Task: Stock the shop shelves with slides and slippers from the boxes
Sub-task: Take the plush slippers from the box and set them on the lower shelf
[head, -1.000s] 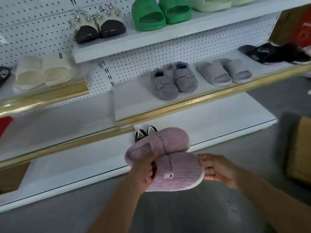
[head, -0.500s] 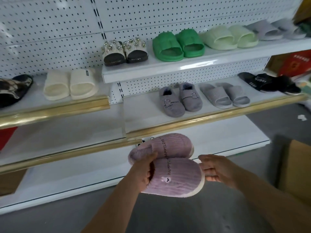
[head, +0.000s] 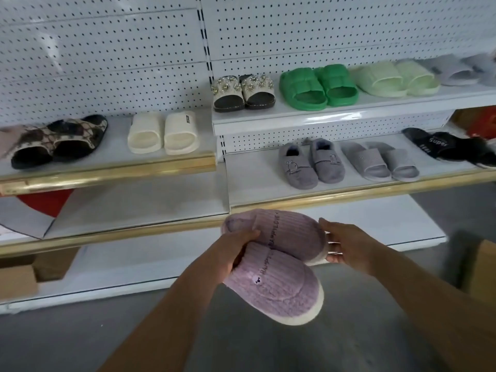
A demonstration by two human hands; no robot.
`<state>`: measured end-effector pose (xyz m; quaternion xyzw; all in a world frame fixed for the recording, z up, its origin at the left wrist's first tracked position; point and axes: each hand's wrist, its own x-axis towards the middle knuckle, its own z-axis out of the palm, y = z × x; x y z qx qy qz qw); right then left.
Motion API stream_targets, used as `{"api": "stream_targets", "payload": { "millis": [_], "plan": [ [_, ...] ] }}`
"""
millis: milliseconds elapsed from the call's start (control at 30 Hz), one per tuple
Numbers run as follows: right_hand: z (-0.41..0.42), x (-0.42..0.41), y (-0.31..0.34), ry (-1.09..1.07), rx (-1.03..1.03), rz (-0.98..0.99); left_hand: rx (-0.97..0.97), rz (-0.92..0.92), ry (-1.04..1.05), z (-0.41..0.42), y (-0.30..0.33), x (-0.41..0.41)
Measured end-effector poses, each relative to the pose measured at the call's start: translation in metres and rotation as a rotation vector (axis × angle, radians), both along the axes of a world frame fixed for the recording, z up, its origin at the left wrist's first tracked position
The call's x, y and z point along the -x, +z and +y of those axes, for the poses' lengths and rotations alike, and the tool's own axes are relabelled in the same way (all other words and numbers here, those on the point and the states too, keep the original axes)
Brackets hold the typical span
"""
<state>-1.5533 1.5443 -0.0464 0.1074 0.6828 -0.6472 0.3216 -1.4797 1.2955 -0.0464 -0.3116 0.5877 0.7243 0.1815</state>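
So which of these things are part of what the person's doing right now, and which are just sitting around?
In use:
purple slippers
left hand
right hand
empty shelf space

Just there:
green slides
grey slippers
cream slides
cardboard box

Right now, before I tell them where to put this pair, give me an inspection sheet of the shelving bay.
Surface: middle right shelf has bare space left of the grey closed slippers; left lower shelf shows bare.
Job's things: purple plush slippers, a pair, held in front of the shelves.
Clutter: cardboard box under the left shelving.
Grippers: left hand grips the pair at the heel end; right hand holds the upper slipper's toe end.
Cables: nothing seen.
Surroundings: cream slides, green slides, jewelled sandals, grey slides, pegboard backing.
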Motion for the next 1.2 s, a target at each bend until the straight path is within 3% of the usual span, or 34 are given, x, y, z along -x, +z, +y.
{"api": "stream_targets", "payload": {
  "millis": [333, 667, 900, 1200],
  "plan": [
    [-0.025, -0.001, -0.002, 0.082, -0.021, -0.010, 0.065, 0.023, 0.030, -0.021, 0.010, -0.011],
    [0.031, 0.015, -0.013, 0.065, 0.075, -0.027, 0.165, 0.092, -0.107, 0.024, 0.005, 0.026],
    [0.141, 0.052, -0.037, -0.040, 0.071, -0.055, 0.214, 0.134, -0.276, 0.125, -0.009, 0.090],
    [0.349, 0.128, -0.084, -0.264, -0.016, -0.160, 0.181, 0.087, -0.475, 0.337, -0.057, 0.210]
  ]
}}
